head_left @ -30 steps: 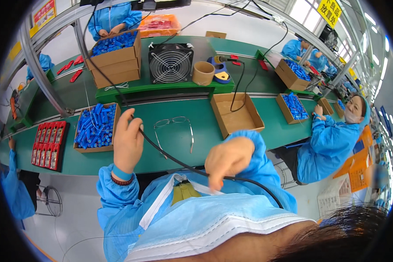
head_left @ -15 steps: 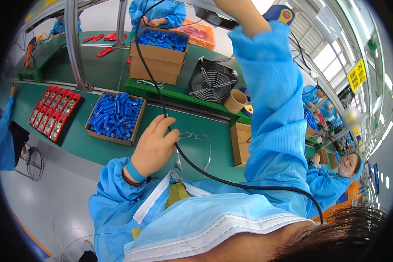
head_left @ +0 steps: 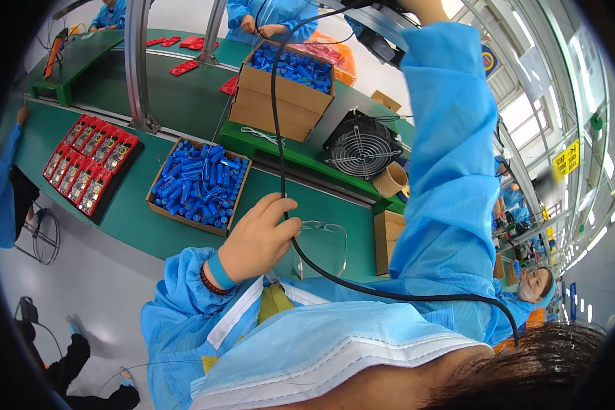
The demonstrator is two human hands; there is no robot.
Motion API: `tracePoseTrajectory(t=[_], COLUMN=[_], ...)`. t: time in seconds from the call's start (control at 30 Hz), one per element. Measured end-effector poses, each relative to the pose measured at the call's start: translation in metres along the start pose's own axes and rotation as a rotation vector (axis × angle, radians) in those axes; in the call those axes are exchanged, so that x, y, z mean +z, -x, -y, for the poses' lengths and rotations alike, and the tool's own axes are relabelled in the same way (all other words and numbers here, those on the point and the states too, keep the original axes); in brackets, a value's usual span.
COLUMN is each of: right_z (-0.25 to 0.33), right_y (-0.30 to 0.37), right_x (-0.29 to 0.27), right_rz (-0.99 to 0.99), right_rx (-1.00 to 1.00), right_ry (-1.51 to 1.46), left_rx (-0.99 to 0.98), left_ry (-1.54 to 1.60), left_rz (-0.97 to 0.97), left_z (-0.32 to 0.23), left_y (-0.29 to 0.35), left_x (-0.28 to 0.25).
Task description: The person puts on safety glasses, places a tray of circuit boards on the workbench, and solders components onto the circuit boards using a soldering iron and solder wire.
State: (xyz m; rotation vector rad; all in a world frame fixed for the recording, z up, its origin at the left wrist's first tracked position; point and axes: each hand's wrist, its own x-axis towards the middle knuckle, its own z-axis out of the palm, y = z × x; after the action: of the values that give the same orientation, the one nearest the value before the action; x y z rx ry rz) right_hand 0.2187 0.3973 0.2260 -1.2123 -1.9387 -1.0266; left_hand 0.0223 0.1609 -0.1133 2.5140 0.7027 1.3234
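My left hand (head_left: 258, 236) is raised in front of my chest, above the green bench, its fingers curled round a black cable (head_left: 282, 160). The cable runs up to the top edge and loops down across my right sleeve. My right arm reaches high; the right hand (head_left: 427, 8) is cut off by the upper edge, near a dark device (head_left: 379, 42), so its fingers are hidden. A pair of clear eyeglasses (head_left: 323, 225) shows beside my left hand. Left of that hand, a cardboard box (head_left: 184, 222) holds many blue cylindrical parts (head_left: 198, 181).
Red trays with metal parts (head_left: 89, 160) lie at the left of the green bench (head_left: 133, 225). A taller box of blue parts (head_left: 273, 102), a black fan (head_left: 362, 145) and a tape roll (head_left: 391, 179) stand farther back. Metal posts (head_left: 138, 65) rise there. Co-workers sit around.
The view has shifted, so the bench items sit farther right. My right hand has gone farther out at the top. My left hand stays on the cable. A person's legs now show at lower left.
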Motion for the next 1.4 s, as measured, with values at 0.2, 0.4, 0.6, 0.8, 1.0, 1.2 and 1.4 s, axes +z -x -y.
tracePoseTrajectory(t=[0.2,0.4,0.6,0.8,1.0,1.2,1.4], right_z=[0.022,0.025,-0.021,-0.024,-0.076,-0.061,-0.075], right_y=[-0.013,-0.028,-0.025,-0.010,0.009,0.008,0.012], right_x=[0.018,0.023,0.036,0.033,0.012,-0.001,-0.019], right_rz=[0.306,0.432,0.366,0.315,0.176,-0.242,-0.294], right_rx=[0.406,0.445,0.388,0.340,0.132,0.326,0.330], right_ry=[-0.106,-0.044,-0.092,-0.097,-1.224,-0.597,-0.647], left_rx=[0.007,-0.019,-0.026,-0.021,-0.020,-0.057,-0.070], left_ry=[0.036,0.038,0.047,0.055,0.048,0.060,0.058], left_rz=[0.008,0.001,-0.019,-0.027,-0.042,-0.067,-0.053], left_z=[0.004,0.004,0.003,0.002,0.000,-0.005,-0.004], left_y=[-0.004,-0.002,0.002,0.002,0.000,-0.006,-0.010], left_x=[0.004,0.004,0.000,0.000,0.000,-0.005,-0.001])
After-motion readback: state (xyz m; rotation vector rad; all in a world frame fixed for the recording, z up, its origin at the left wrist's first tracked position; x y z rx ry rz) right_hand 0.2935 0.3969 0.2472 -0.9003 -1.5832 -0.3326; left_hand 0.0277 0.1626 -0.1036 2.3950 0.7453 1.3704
